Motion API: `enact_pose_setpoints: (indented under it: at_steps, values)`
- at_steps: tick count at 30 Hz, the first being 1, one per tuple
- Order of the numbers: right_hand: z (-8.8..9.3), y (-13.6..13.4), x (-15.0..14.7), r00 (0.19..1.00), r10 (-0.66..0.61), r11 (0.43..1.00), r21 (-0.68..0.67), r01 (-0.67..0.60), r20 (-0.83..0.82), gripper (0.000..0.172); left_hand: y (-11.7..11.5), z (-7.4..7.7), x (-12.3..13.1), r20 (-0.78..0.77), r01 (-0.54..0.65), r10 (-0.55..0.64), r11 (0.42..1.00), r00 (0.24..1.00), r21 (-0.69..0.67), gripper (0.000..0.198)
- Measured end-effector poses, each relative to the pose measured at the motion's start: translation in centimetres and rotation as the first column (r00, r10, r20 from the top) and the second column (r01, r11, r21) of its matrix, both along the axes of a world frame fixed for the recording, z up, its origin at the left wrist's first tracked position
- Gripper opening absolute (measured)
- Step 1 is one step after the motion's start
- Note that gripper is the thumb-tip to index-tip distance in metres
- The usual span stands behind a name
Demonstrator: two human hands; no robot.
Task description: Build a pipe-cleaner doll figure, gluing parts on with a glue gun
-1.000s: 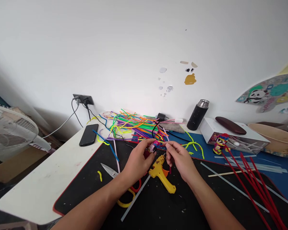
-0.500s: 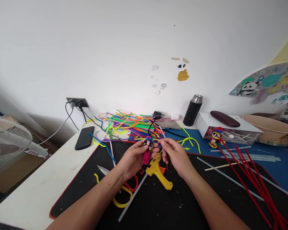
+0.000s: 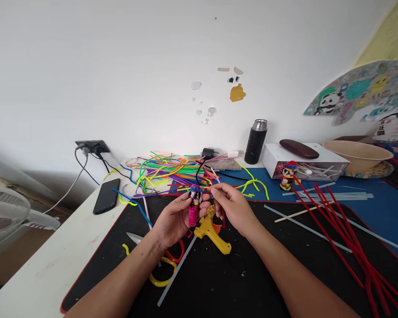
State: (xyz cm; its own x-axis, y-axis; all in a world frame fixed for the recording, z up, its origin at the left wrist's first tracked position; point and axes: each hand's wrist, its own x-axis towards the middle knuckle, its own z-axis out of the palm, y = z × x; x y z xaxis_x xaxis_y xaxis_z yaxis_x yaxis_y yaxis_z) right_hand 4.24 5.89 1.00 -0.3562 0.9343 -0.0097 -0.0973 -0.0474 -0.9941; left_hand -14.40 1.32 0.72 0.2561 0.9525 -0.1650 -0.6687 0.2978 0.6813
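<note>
My left hand (image 3: 174, 216) is closed around a small pipe-cleaner figure (image 3: 193, 215) with a magenta body, a black-and-white face and a blue-and-red hat. It stands upright between thumb and fingers. Just right of its head, my right hand (image 3: 234, 207) is pinched together; what the fingertips hold is too small to make out. A short dark red piece (image 3: 223, 221) shows under the right fingers; whether they grip it I cannot tell. Below the hands lies a yellow glue gun (image 3: 215, 238). Scissors (image 3: 162, 274) with yellow and red handles are partly hidden by my left forearm.
Colourful pipe cleaners (image 3: 172, 170) are heaped at the back. On the right lie red pipe cleaners (image 3: 358, 251) and glue sticks (image 3: 305, 227). A second figure (image 3: 288, 176) stands before a white box (image 3: 328, 154), near a black flask (image 3: 256, 143). A phone (image 3: 106, 196) is left.
The camera view has turned a little, so the scene sits further left and slightly higher. Both hands keep nearly the same pose around the figure.
</note>
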Motion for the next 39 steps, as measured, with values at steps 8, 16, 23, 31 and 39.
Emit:
enact_pose_setpoints:
  at_steps: [8,16,23,31,39]
  values:
    - [-0.1,0.0,-0.1,1.000,0.008,1.000,0.011,-0.008,-0.004,0.035,-0.1,0.0,-0.1,-0.001,0.039,-0.039,0.999,0.999,0.026,0.030]
    - [0.0,0.0,0.0,0.999,0.033,0.999,0.016,-0.034,0.035,0.034,-0.1,0.0,0.2,-0.016,0.021,-0.021,1.000,1.000,0.022,0.024]
    - [0.2,-0.2,0.1,0.999,0.027,1.000,0.001,-0.027,0.022,0.036,-0.2,-0.3,0.9,-0.128,-0.041,0.053,0.995,0.990,0.093,0.028]
    - [-0.2,0.0,-0.1,0.999,0.023,1.000,0.006,-0.023,0.044,0.034,-0.3,-0.7,1.4,-0.287,-0.119,0.176,0.971,0.942,0.205,0.034]
    - [-0.5,0.0,-0.1,0.999,0.015,1.000,-0.005,-0.015,0.042,0.037,-0.4,-0.5,1.3,-0.345,-0.115,0.204,0.958,0.916,0.262,0.041]
